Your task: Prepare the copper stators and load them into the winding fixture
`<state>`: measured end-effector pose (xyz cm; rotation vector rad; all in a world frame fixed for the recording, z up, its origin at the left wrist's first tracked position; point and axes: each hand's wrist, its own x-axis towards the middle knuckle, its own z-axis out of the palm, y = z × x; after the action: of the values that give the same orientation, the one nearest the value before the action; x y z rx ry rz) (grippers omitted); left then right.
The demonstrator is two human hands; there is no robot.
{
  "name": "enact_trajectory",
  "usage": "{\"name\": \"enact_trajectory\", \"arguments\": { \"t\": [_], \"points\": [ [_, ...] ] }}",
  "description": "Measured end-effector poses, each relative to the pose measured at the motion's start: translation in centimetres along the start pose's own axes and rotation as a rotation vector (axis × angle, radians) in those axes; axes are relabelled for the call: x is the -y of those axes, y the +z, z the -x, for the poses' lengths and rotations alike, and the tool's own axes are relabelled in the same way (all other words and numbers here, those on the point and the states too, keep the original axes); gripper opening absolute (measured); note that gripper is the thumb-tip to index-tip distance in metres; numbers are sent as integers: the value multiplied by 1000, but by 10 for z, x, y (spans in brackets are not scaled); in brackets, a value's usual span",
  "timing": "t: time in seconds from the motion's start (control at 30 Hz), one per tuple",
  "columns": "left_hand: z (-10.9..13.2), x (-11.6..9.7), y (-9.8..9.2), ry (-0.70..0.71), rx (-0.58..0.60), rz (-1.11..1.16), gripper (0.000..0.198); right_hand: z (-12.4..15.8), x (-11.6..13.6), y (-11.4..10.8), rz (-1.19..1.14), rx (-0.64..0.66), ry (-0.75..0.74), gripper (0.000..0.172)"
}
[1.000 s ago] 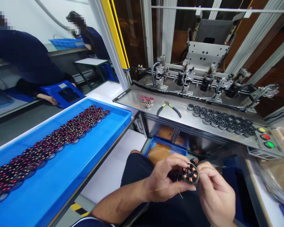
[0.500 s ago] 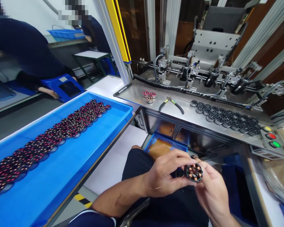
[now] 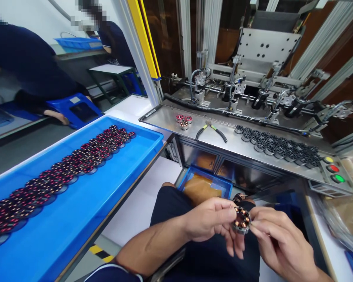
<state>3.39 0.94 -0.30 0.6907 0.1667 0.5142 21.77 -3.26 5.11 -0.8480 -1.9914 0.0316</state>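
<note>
My left hand (image 3: 210, 219) grips a wound motor stator (image 3: 241, 220), a ring with copper coils inside, between thumb and fingers above my lap. The ring's open face is turned up toward me. My right hand (image 3: 282, 239) is closed in a pinch at the stator's right rim, thumb and forefinger together. Whatever lies between those fingertips is too small to make out. On the metal ledge ahead are a few wound stators (image 3: 184, 124) with red and copper coils, and pliers (image 3: 211, 131) with black and green handles lying spread.
Rows of dark bare stators (image 3: 278, 145) stand on the ledge (image 3: 164, 117) before the machine (image 3: 261, 98). Buttons (image 3: 333, 168) sit at its right end. A blue tray (image 3: 106, 184) at left holds many wound stators (image 3: 67, 168). Behind it, a person (image 3: 23, 58) sits.
My right hand has shifted right, from wrapping the stator to pinching its right rim. My left fingers have regripped it, with the lower fingers now hanging beneath. The view has shifted slightly.
</note>
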Motion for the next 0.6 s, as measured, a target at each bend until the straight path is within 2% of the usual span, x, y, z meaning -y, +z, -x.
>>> {"name": "enact_trajectory", "arguments": {
  "t": [0.03, 0.1, 0.17, 0.27, 0.33, 0.37, 0.5, 0.6],
  "points": [
    [0, -1, 0, -8, 11, 4, 47, -1, -1, -1, 12, 6, -29, 11],
    [1, -4, 2, 40, -50, -12, 43, -1, -3, -3, -2, 23, -63, 10],
    [2, -5, 4, 85, -100, -18, 42, 3, -6, -5, -28, 16, -32, 14],
    [4, -4, 6, 102, -144, -22, 40, 10, -11, -7, -97, -29, 108, 48],
    [4, -3, 7, 109, -166, -24, 39, 10, -12, -9, -147, -19, 152, 61],
    [5, -2, 7, 113, -171, -25, 39, 9, -11, -10, -165, 0, 147, 58],
    [4, 0, 7, 127, -157, -17, 37, -5, -5, -12, -129, 114, 61, 24],
    [4, 0, 8, 162, -163, -1, 35, -15, 1, -13, -24, 129, 51, 16]
  ]
}}
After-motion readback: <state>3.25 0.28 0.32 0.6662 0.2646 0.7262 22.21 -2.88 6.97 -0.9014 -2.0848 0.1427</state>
